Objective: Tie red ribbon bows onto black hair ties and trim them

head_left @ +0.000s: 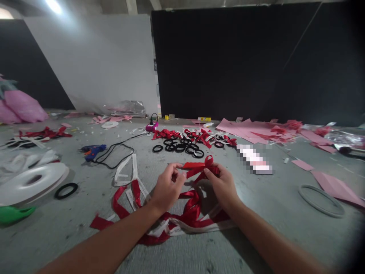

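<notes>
Between my hands is a red ribbon (194, 166) with a loop standing up at its right end. My left hand (171, 184) pinches the ribbon's left end between thumb and fingers. Fingers and thumb of my right hand (224, 182) are closed on the looped part, and partly hide it. Below, a tangle of red ribbon (192, 207) and printed white ribbon (178, 229) lies on the grey surface under my wrists. Just beyond my hands sits a cluster of black rings (180, 147), with a heap of red and white ribbon pieces (196, 135) behind it.
At left are a blue glue gun (92, 151) with a black cord, a white spool (34, 180), a single black ring (66, 190) and a green object (15, 215). Pink sheets (248, 129) and a grey ring (321, 201) lie right. Dark panels (242, 61) stand behind.
</notes>
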Available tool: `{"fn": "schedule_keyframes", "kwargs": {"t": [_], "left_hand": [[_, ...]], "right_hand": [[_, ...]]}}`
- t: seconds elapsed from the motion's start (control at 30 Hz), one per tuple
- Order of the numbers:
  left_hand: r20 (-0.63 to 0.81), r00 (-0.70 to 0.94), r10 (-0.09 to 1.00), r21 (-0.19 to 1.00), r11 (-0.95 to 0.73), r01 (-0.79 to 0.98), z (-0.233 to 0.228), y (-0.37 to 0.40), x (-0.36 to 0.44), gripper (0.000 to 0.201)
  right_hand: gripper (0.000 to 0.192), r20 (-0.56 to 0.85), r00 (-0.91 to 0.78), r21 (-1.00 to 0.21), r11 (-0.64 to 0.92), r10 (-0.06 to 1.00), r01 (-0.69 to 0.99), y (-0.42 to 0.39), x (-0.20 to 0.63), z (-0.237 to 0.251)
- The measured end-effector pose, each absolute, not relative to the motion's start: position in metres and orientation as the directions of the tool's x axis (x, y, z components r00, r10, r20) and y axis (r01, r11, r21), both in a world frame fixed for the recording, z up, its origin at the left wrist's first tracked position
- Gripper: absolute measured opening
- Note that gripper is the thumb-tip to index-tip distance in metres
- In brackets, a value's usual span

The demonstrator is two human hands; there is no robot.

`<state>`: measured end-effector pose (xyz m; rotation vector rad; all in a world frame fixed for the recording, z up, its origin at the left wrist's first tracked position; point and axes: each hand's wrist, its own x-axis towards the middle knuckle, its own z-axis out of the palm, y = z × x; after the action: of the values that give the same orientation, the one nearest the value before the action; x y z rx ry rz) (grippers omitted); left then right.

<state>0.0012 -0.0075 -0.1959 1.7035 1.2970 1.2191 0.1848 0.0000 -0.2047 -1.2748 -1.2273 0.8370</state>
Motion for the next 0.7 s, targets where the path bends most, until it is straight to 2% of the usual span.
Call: {"fn": "schedule_keyframes", "kwargs": {"t": [0.13,0.23,0.3,0.4,0.53,0.7], "left_hand": [[0.389,-0.076,0.918,0.886,-0.350,0.305,-0.199,-0.003,0.001,0.027],[0.465,-0.168,0.869,0.845,-0.380,0.375,-0.199,0.003,-0.003,0.027],[0.481,-0.235,0.845,0.811,-0.327,0.485,-0.197,0.011,-0.010,0.028],[0.441,-0.330,0.835,0.725,-0.115,0.679,-0.189,0.030,-0.027,0.036],[0.393,-0.261,0.882,0.632,-0.053,0.773,-0.174,0.073,-0.045,0.039],[0.237,-0.181,0.954,0.530,0.029,0.847,-0.169,0.117,-0.050,0.031]], "right_hand": [[0.023,0.293,0.167,-0.916,0.227,0.941,0.330,0.000,0.182,-0.207],[0.019,0.403,0.045,-0.838,0.348,0.914,0.420,-0.003,0.178,-0.207],[0.020,0.486,-0.029,-0.782,0.449,0.874,0.431,-0.005,0.176,-0.207],[0.023,0.559,-0.094,-0.729,0.542,0.824,0.417,-0.010,0.174,-0.205],[0.020,0.598,-0.155,-0.689,0.603,0.786,0.402,-0.014,0.173,-0.202],[0.017,0.624,-0.179,-0.653,0.633,0.761,0.417,-0.020,0.171,-0.201]]}}
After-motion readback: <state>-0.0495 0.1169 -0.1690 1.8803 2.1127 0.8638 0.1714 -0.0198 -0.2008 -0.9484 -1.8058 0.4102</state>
